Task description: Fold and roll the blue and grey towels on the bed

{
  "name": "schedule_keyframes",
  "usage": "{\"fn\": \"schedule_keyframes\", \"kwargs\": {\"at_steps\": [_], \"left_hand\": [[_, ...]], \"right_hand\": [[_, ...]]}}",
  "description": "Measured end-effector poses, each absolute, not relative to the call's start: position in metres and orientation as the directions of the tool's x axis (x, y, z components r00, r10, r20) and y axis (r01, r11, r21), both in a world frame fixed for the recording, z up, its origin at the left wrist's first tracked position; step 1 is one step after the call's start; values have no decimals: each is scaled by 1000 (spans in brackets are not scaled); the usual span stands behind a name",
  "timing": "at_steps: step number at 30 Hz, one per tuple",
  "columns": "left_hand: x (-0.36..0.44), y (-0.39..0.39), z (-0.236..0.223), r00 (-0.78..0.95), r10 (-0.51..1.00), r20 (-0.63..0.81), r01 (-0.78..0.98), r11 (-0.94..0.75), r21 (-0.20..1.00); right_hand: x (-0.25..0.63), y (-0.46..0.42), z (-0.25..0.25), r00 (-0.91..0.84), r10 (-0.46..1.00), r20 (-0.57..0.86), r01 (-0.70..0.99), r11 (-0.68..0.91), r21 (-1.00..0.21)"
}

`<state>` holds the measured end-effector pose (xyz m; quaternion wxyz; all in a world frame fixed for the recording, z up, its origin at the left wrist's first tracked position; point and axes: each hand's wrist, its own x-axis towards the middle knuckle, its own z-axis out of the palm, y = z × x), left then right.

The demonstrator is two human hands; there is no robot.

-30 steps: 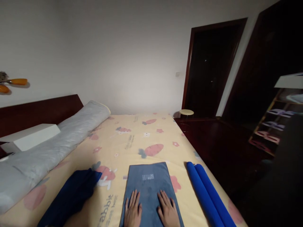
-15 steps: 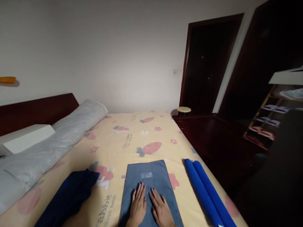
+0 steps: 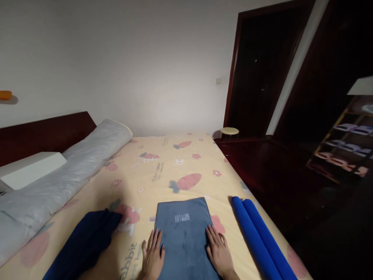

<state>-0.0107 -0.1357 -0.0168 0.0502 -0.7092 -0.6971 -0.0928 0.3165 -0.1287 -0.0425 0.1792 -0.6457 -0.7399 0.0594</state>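
Grey-blue folded towel [image 3: 184, 237] lies on the bed [image 3: 163, 171] between both hands – left hand [image 3: 153, 256] and right hand [image 3: 219, 252] flat, grip released, at its side edges. White label lettering – unreadable. Bedsheet print reads "rabbit".

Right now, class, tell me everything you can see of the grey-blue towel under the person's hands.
The grey-blue towel is a soft, plush-looking cloth, folded into a neat flat rectangle with a small pale printed label near its far end. It lies on the yellow carrot-print bedsheet, between a dark navy cloth and two bright blue rolls. The left hand rests flat at its left edge, the right hand at its right edge.
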Motion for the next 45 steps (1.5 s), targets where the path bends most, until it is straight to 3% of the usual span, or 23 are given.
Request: {"fn": "schedule_keyframes", "kwargs": {"at_steps": [3,8,13,17,21,25,28,36,39,42,45], "left_hand": [[8,-130,-17,57,967,250,996,-74,59],[48,-109,-23,279,923,264,938,-321,129],[55,-74,-22,434,870,234,867,-473,153],[41,-44,-17,241,953,185,954,-268,135],[28,-28,-13,-22,985,173,995,4,100],[27,-26,-6,-83,990,110,994,74,82],[28,-27,-1,-93,995,34,991,90,97],[14,-14,23,-67,974,-214,979,105,174],[15,-27,24,-23,997,-67,992,31,122],[28,-58,2,112,984,136,983,-130,130],[49,-97,-38,219,963,156,952,-246,185]], "right_hand": [[294,-125,-27,-167,970,175,908,221,-357],[243,-114,7,-536,838,101,706,511,-490],[230,-86,18,-621,778,97,626,567,-535],[251,-54,14,-577,809,117,678,554,-483],[280,-24,3,-318,946,56,855,312,-415],[293,-11,-11,-65,996,66,939,83,-334],[291,-10,-15,6,999,51,953,9,-302],[299,2,18,-45,989,-141,962,5,-274],[295,-8,24,-52,996,-67,965,33,-261],[276,-40,10,-169,982,83,937,187,-294],[251,-82,-19,-266,952,154,891,304,-337]]}}
